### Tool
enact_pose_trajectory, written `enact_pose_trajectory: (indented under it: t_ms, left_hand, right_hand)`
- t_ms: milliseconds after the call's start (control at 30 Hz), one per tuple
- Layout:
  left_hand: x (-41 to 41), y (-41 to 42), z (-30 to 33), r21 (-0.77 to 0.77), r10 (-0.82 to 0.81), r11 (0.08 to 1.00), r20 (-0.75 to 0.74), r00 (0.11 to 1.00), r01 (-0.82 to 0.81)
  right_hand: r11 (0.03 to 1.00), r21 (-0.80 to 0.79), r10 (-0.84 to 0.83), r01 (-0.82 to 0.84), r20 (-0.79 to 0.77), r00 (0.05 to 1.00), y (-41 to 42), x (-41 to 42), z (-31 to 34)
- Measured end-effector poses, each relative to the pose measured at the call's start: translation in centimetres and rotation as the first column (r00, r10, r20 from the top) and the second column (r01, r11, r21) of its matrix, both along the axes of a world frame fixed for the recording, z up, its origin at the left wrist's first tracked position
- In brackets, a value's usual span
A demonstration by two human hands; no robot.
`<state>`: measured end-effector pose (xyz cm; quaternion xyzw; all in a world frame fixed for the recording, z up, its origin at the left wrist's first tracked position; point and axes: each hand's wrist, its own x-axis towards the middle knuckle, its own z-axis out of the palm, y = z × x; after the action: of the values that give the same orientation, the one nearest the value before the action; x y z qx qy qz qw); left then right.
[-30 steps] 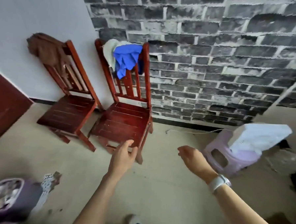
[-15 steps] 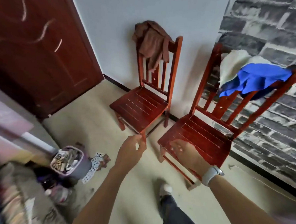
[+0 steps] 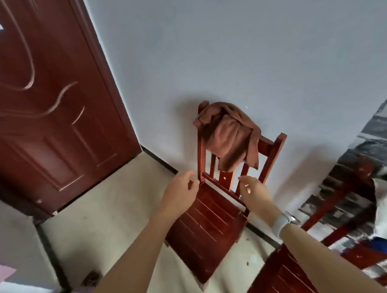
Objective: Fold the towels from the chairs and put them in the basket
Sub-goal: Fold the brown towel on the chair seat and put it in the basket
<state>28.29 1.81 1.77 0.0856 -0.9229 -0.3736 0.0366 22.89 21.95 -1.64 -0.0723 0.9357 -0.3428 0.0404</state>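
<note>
A brown towel point(image 3: 230, 137) hangs bunched and creased over the top rail of a red wooden chair point(image 3: 208, 225) at the centre of the frame, one corner knotted up at the left post and a loose flap drooping down over the slats. Below it, the left hand point(image 3: 181, 195) and right hand point(image 3: 254, 190) are raised before the chair back, both empty, fingers loosely curled and apart from the cloth. A white watch point(image 3: 282, 222) sits on the right wrist.

Open air is lying in front of the red wooden slatted chair point(image 3: 208, 225). A second red wooden chair point(image 3: 286, 283) is crowding its right side.
</note>
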Motion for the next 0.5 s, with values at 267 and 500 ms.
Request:
enact_pose_trajectory:
  t_ms: [267,500]
  left_hand:
    - [-15.1,-5.6,-0.4,-0.002,-0.188,0.982,-0.064,0.980,0.188]
    - [-25.1,-10.1,0.4,-0.055,-0.446,0.895,-0.176,0.878,0.444]
  right_hand:
    - [0.953,0.168,-0.209,0.254,-0.246,0.947,-3.6,-17.1,4.0]
    - [0.827,0.517,-0.205,0.221,-0.088,0.975,-5.5,-24.1,2.8]
